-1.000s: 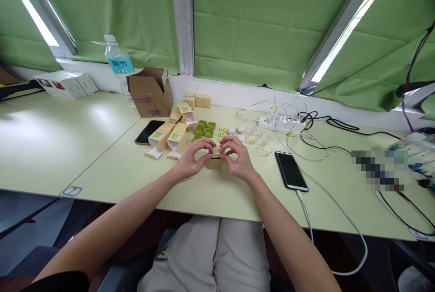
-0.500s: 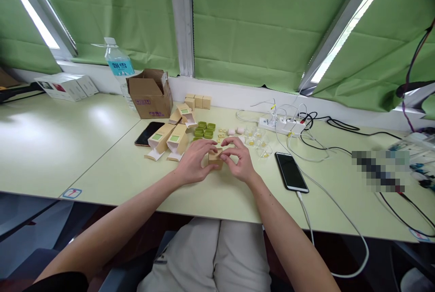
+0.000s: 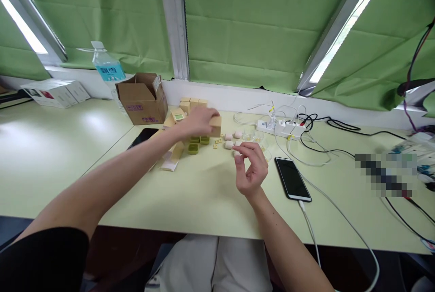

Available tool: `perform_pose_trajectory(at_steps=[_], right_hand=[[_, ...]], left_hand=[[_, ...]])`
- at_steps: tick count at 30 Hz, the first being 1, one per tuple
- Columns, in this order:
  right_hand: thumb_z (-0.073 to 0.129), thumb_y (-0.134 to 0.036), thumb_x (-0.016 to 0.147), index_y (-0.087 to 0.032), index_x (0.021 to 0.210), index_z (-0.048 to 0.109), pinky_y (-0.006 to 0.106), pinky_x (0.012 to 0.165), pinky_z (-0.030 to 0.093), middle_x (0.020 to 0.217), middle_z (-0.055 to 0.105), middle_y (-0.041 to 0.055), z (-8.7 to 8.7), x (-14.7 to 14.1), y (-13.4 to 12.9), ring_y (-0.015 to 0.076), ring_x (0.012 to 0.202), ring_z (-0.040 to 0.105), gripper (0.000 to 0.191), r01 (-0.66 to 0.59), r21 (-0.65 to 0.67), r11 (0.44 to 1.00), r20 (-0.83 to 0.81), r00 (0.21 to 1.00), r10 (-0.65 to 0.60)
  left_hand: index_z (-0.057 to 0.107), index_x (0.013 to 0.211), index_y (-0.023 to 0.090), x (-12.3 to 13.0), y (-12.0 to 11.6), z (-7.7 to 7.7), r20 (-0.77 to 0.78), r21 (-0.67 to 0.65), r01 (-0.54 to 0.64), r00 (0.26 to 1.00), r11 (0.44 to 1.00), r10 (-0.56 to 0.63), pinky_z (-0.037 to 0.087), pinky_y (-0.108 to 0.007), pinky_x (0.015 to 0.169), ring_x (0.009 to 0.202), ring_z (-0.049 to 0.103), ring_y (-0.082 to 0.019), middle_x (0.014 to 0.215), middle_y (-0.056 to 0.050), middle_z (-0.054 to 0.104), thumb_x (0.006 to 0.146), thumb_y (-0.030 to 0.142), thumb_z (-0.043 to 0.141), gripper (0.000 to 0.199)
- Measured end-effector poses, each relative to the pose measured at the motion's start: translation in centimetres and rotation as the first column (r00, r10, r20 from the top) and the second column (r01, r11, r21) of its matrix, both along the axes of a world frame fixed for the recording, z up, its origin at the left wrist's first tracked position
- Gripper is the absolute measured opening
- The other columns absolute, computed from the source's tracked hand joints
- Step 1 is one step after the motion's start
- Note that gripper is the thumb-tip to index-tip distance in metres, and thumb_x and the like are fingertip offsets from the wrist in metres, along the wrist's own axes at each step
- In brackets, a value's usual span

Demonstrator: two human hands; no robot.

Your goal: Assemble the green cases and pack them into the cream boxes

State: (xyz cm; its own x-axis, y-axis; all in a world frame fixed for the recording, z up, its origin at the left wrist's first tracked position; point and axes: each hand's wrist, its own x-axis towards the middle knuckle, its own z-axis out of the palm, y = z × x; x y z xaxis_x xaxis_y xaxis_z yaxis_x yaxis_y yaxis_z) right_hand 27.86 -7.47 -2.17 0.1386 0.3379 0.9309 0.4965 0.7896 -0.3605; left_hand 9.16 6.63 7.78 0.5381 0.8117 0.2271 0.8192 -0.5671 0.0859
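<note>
My left hand (image 3: pixel 198 122) is closed on a small tan cardboard box (image 3: pixel 215 126), held above the far middle of the table. Below that hand sit several small green square cups (image 3: pixel 193 148), partly covered by it. My right hand (image 3: pixel 252 168) is raised nearer to me, fingers curved, thumb and forefinger apart, with nothing seen in it. Just beyond its fingertips are several small pale pink cylinders (image 3: pixel 229 144). Tiny yellow pieces (image 3: pixel 218 141) lie to their left, and clear plastic cups (image 3: pixel 257 136) stand behind. Opened tan cartons (image 3: pixel 171 158) are partly hidden under my left forearm.
Along the wall stand more small tan boxes (image 3: pixel 194 103), a brown cardboard box (image 3: pixel 142 101) and a large water bottle (image 3: pixel 108 67). A white power strip (image 3: pixel 281 128) trails cables across the right side. A charging phone (image 3: pixel 292 178) lies at right, a dark phone (image 3: pixel 144 136) at left.
Both hands were together at the small box. My left hand has carried it away towards the wall, while my right hand has let go and moved slightly right. The view has shifted slightly.
</note>
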Motion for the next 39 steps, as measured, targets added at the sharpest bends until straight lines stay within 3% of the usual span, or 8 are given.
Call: perform_pose_trajectory(at_steps=[4,8,13,17,24,31,35,39], right_hand=[[0.060,-0.024,0.103,-0.022,0.116,0.076,0.037,0.059,0.052,0.100,0.071,0.0114,-0.3,-0.2,0.0,0.0226,0.080,0.065,0.021,-0.002,-0.014,1.000,0.043,0.999,0.002],[0.061,-0.018,0.101,-0.023,0.122,0.074,0.039,0.064,0.054,0.103,0.070,0.0116,-0.6,-0.3,0.1,0.0240,0.084,0.067,0.026,-0.015,-0.003,1.000,0.094,0.995,0.015],[0.061,-0.014,0.097,-0.022,0.125,0.072,0.039,0.067,0.052,0.100,0.068,0.0110,-0.7,-0.6,0.3,0.0248,0.086,0.064,0.032,-0.036,0.019,0.999,0.133,0.991,0.034],[0.061,-0.012,0.094,-0.021,0.126,0.071,0.040,0.067,0.052,0.097,0.067,0.0106,-0.7,-0.9,0.3,0.0250,0.084,0.063,0.034,-0.044,0.034,0.998,0.157,0.987,0.038],[0.062,-0.011,0.091,-0.020,0.122,0.070,0.038,0.064,0.048,0.094,0.066,0.0095,-0.9,-1.3,0.2,0.0233,0.078,0.060,0.034,-0.052,0.082,0.995,0.238,0.971,0.031],[0.064,-0.013,0.093,-0.019,0.116,0.071,0.036,0.062,0.047,0.092,0.069,0.0093,-1.7,-1.1,0.7,0.0225,0.077,0.060,0.025,-0.046,0.041,0.998,0.316,0.948,0.030],[0.063,-0.016,0.096,-0.019,0.110,0.072,0.035,0.064,0.047,0.092,0.071,0.0094,-2.1,-0.7,1.0,0.0225,0.079,0.062,0.017,-0.025,0.020,0.999,0.343,0.939,0.017],[0.063,-0.018,0.099,-0.019,0.098,0.072,0.033,0.063,0.043,0.082,0.071,0.0055,-2.9,-0.6,1.4,0.0193,0.073,0.060,0.009,0.013,-0.046,0.999,0.409,0.913,0.007]], left_hand=[[0.076,0.132,0.016,1.1,8.8,1.4,-0.090,0.068,-0.188,0.977,0.980,0.193,0.043,-0.051,0.113,0.125,0.067,-0.039,0.131,-0.017,0.077,0.075,0.023,0.076,0.057],[0.075,0.132,0.013,0.6,15.2,-0.7,-0.198,0.040,-0.335,0.921,0.941,0.336,0.036,-0.056,0.118,0.133,0.058,-0.044,0.131,-0.023,0.074,0.078,0.038,0.081,0.061],[0.071,0.139,0.008,-1.3,19.6,-3.9,-0.247,0.056,-0.422,0.872,0.905,0.422,0.021,-0.066,0.124,0.152,0.037,-0.053,0.156,-0.033,0.056,0.080,0.053,0.083,0.075],[0.064,0.150,0.010,-2.3,21.1,-4.7,-0.226,0.084,-0.486,0.841,0.870,0.491,0.018,-0.071,0.122,0.154,0.031,-0.056,0.164,-0.035,0.046,0.077,0.058,0.086,0.090],[0.075,0.138,0.021,-3.0,20.5,-4.2,-0.219,-0.021,-0.318,0.927,0.948,0.306,0.020,-0.063,0.123,0.149,0.039,-0.052,0.147,-0.023,0.065,0.077,0.062,0.084,0.074],[0.077,0.140,0.019,-2.6,18.9,-3.6,-0.322,-0.030,-0.341,0.893,0.939,0.314,0.023,-0.064,0.120,0.144,0.047,-0.053,0.134,-0.025,0.072,0.077,0.053,0.083,0.072],[0.071,0.150,0.024,-3.3,14.9,-2.0,-0.224,0.035,-0.279,0.934,0.960,0.280,0.030,-0.062,0.116,0.142,0.048,-0.051,0.138,-0.023,0.070,0.082,0.048,0.077,0.072],[0.073,0.141,0.022,-5.0,7.4,-1.8,-0.010,0.133,-0.261,0.964,0.956,0.264,0.038,-0.058,0.113,0.138,0.052,-0.045,0.132,-0.020,0.073,0.097,0.037,0.056,0.050]])
